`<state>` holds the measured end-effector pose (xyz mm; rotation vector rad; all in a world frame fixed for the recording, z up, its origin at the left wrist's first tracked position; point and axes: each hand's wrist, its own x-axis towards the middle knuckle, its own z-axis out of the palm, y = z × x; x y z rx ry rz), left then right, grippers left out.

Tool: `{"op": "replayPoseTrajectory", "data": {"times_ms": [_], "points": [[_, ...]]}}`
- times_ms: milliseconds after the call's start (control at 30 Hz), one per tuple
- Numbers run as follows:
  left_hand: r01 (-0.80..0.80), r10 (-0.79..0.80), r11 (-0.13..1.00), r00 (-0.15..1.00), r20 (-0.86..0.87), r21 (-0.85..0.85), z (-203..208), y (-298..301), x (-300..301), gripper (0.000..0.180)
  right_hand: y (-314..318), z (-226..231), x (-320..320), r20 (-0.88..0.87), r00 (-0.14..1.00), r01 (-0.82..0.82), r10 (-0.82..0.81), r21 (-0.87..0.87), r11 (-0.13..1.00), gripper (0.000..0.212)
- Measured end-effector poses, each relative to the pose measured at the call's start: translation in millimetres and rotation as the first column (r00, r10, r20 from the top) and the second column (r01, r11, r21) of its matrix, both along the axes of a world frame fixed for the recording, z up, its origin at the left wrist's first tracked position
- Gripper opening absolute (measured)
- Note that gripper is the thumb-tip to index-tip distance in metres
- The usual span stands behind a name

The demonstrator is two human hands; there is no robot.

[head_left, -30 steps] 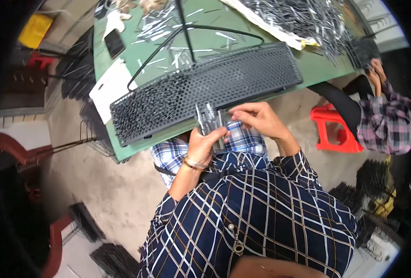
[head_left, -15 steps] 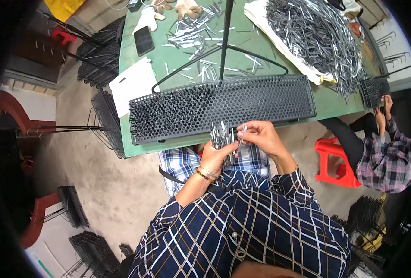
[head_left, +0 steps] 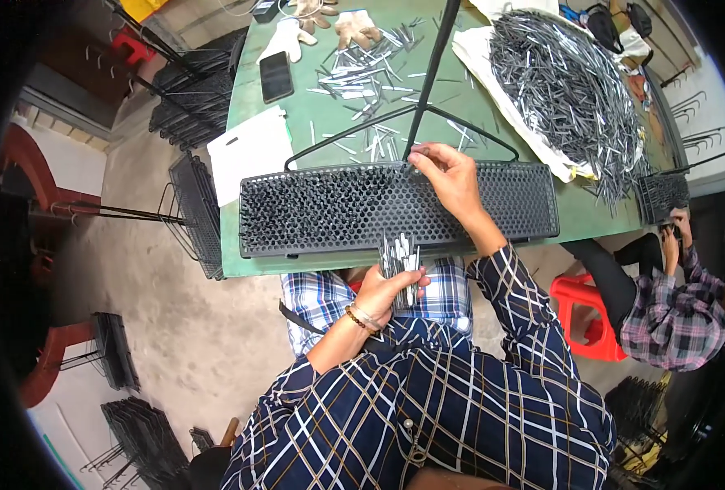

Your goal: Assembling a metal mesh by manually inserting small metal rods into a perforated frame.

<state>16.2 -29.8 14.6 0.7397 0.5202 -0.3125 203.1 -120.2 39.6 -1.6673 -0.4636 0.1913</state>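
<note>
My left hand (head_left: 376, 296) is wrapped round a bundle of slim grey metal pieces (head_left: 400, 255), standing upright just off the near edge of the rack. The black perforated rack (head_left: 505, 200) lies across the table edge, its left part filled with upright dark pieces and its right part showing open round holes. Over the rack's middle, my right hand (head_left: 458, 188) reaches to the far edge, thumb and forefinger pinched near the upright black rod (head_left: 432, 77) of the rack's hanger. Whatever those fingertips hold is too small to make out.
A white sack (head_left: 505, 102) heaped with metal pieces (head_left: 571, 82) sits at the right. Loose pieces (head_left: 366, 69), a phone (head_left: 276, 77), gloves (head_left: 357, 29) and a white board (head_left: 248, 151) lie on the green table (head_left: 330, 131). Another person (head_left: 669, 318) works at the right.
My right hand has moved from beside the bundle, where it pinched one metal piece, up to the rack's far edge. My left hand keeps the bundle. The view has shifted slightly.
</note>
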Motion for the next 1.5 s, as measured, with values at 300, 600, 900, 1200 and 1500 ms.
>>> {"op": "replayPoseTrajectory", "data": {"times_ms": [300, 600, 900, 1200, 1500], "points": [[0.011, -0.011, 1.0, 1.0, -0.004, -0.019, -1.2, 2.7, 0.8, 0.018, 10.6, -6.5, -7.0, 0.351, 0.936, 0.053, 0.027, -0.215, 0.975, 0.02], [0.036, -0.036, 0.999, 0.999, 0.007, -0.032, -4.4, 3.1, 0.6, 0.019, 7.2, -1.8, -2.1, 0.454, 0.884, 0.039, 0.11, -0.306, 0.951, 0.019], [0.017, -0.017, 1.0, 1.0, -0.002, -0.007, 5.6, 1.5, 2.2, 0.019, 9.0, -5.4, -1.0, 0.46, 0.874, 0.001, 0.155, -0.322, 0.947, 0.021], [-0.004, 0.005, 1.0, 1.0, 0.021, -0.029, 0.5, 2.4, 1.5, 0.017, 10.8, -8.3, -3.5, 0.534, 0.832, 0.029, 0.151, -0.314, 0.949, 0.02], [0.007, -0.005, 0.996, 1.0, 0.026, -0.084, -4.6, 2.1, 1.1, 0.02, 5.3, -10.2, -8.2, 0.6, 0.782, 0.103, 0.171, -0.394, 0.913, 0.021]]}}
